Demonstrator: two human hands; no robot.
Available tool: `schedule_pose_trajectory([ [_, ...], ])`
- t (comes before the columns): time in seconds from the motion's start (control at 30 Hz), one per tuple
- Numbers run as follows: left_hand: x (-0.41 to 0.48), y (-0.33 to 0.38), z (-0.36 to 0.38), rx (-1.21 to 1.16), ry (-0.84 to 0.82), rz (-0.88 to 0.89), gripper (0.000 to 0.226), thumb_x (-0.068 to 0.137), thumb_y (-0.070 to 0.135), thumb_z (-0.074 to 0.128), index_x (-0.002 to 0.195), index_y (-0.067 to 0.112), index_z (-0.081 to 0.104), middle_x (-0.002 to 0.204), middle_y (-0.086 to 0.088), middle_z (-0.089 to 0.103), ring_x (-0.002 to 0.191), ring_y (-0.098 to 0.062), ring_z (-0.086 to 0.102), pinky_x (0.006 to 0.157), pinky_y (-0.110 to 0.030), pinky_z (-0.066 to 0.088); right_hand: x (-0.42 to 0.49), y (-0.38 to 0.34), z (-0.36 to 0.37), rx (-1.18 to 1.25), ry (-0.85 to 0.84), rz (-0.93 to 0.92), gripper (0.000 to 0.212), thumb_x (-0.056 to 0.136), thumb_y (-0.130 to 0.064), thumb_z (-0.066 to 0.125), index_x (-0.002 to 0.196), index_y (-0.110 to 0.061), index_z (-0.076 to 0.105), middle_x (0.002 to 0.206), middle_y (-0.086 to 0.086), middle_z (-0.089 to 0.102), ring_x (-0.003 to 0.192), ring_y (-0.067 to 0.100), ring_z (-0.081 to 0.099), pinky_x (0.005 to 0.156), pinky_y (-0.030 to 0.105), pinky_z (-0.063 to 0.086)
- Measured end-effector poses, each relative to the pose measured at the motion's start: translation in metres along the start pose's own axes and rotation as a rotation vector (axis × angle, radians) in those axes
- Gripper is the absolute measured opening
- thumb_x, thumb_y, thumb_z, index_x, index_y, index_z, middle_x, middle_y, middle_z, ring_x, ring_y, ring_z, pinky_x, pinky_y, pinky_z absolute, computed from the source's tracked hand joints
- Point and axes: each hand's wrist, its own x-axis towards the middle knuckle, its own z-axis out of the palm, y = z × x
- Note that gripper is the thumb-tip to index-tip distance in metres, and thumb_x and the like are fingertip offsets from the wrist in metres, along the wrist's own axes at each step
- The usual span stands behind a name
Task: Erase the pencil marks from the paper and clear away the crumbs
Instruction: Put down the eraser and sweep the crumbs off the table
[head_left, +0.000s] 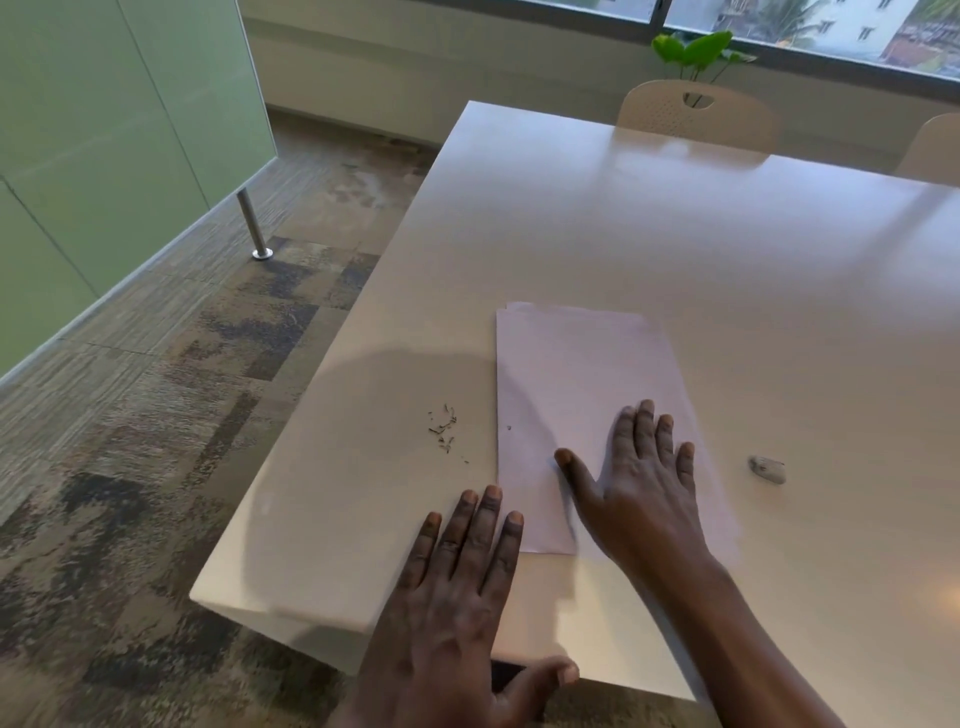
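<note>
A white sheet of paper (576, 374) lies on the white table (675, 234) near its front left corner. My right hand (644, 483) rests flat on the paper's near half, fingers straight and spread. My left hand (457, 582) lies flat on the table at the paper's near left corner, fingertips touching its edge. A small heap of dark eraser crumbs (444, 428) sits on the table just left of the paper. One speck (509, 428) lies on the paper's left edge. A grey worn eraser (768, 468) lies on the table to the right of the paper.
The table's left edge and front corner are close to my left hand, with patterned carpet (182, 415) below. Two beige chairs (696, 111) stand at the far side. A green partition (104, 156) with a metal leg (254, 223) is at the left.
</note>
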Motion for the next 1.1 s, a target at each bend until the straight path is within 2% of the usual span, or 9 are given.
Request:
schedule_pose_trajectory([
  [0.1,0.003,0.002,-0.005,-0.022,0.012,0.019,0.105,0.09,0.086,0.022,0.152,0.004,0.046,0.161,-0.017,0.04,0.147,-0.035,0.041,0.109,-0.048,0.027,-0.003,-0.009,-0.002,0.009,-0.047,-0.026,0.095,0.092,-0.076,0.005,0.159,-0.011,-0.015,0.166,0.01,-0.023,0.153,0.024,-0.023,0.126,0.046,-0.009],
  [0.23,0.004,0.002,-0.006,-0.068,0.005,0.036,0.104,0.092,0.085,0.025,0.159,0.007,0.033,0.168,-0.015,0.026,0.155,-0.031,0.026,0.115,-0.046,0.022,-0.01,-0.042,-0.002,0.085,-0.182,-0.23,0.095,0.084,-0.079,-0.008,0.157,-0.019,-0.019,0.161,0.001,-0.033,0.148,0.016,-0.033,0.124,0.042,-0.017],
  [0.33,0.004,-0.001,-0.007,-0.147,0.025,0.055,0.102,0.089,0.088,0.023,0.164,0.018,0.02,0.172,-0.007,0.007,0.16,-0.021,0.001,0.123,-0.043,0.009,-0.018,-0.069,-0.01,0.365,-0.288,-0.406,0.099,0.08,-0.083,-0.002,0.161,-0.025,-0.003,0.166,-0.009,-0.018,0.15,0.003,-0.024,0.125,0.035,-0.015],
  [0.43,-0.002,-0.011,-0.013,-0.198,0.054,0.034,0.103,0.088,0.089,0.022,0.164,0.02,0.016,0.171,-0.001,0.0,0.159,-0.016,-0.007,0.125,-0.039,0.002,-0.03,-0.086,-0.013,0.608,-0.248,-0.444,0.08,0.093,-0.072,0.014,0.161,-0.029,0.013,0.167,-0.017,0.002,0.149,-0.01,-0.008,0.127,0.027,-0.006],
  [0.63,-0.021,-0.073,-0.029,-0.096,0.117,-0.168,0.101,0.096,0.081,0.021,0.158,0.002,0.03,0.167,-0.017,0.025,0.153,-0.037,0.027,0.116,-0.04,0.022,-0.036,-0.078,0.011,0.131,-0.138,-0.357,0.085,0.087,-0.076,-0.005,0.155,-0.027,-0.016,0.164,-0.008,-0.024,0.149,0.008,-0.029,0.126,0.039,-0.011],
  [0.8,-0.026,-0.128,-0.032,-0.013,0.08,-0.249,0.102,0.095,0.082,0.014,0.16,0.004,0.021,0.17,-0.012,0.013,0.157,-0.027,0.017,0.124,-0.035,0.007,-0.037,-0.068,0.009,-0.021,-0.091,-0.29,0.096,0.082,-0.08,-0.014,0.157,-0.02,-0.018,0.163,0.001,-0.029,0.148,0.018,-0.034,0.125,0.045,-0.015],
  [0.9,-0.025,-0.139,-0.034,-0.042,0.085,-0.245,0.097,0.098,0.078,0.015,0.159,0.003,0.027,0.168,-0.012,0.02,0.155,-0.028,0.022,0.124,-0.028,0.001,-0.039,-0.08,0.01,-0.106,-0.082,-0.27,0.105,0.077,-0.085,-0.02,0.155,-0.015,-0.024,0.16,0.006,-0.037,0.145,0.023,-0.04,0.122,0.049,-0.02],
  [1.0,-0.025,-0.143,-0.035,-0.117,0.12,-0.222,0.09,0.101,0.07,0.018,0.157,0.002,0.034,0.166,-0.013,0.027,0.153,-0.025,0.027,0.124,-0.022,0.001,-0.042,-0.104,0.015,-0.078,-0.133,-0.272,0.106,0.076,-0.088,-0.012,0.151,-0.016,-0.032,0.155,0.005,-0.045,0.143,0.022,-0.043,0.122,0.047,-0.022],
  [1.1,-0.026,-0.15,-0.032,-0.216,0.169,-0.205,0.086,0.099,0.069,0.014,0.161,0.01,0.024,0.171,-0.003,0.014,0.159,-0.014,0.009,0.124,-0.019,-0.002,-0.039,-0.127,0.022,0.002,-0.149,-0.314,0.101,0.085,-0.086,0.002,0.151,-0.018,-0.032,0.156,0.002,-0.045,0.143,0.018,-0.043,0.121,0.041,-0.024],
])
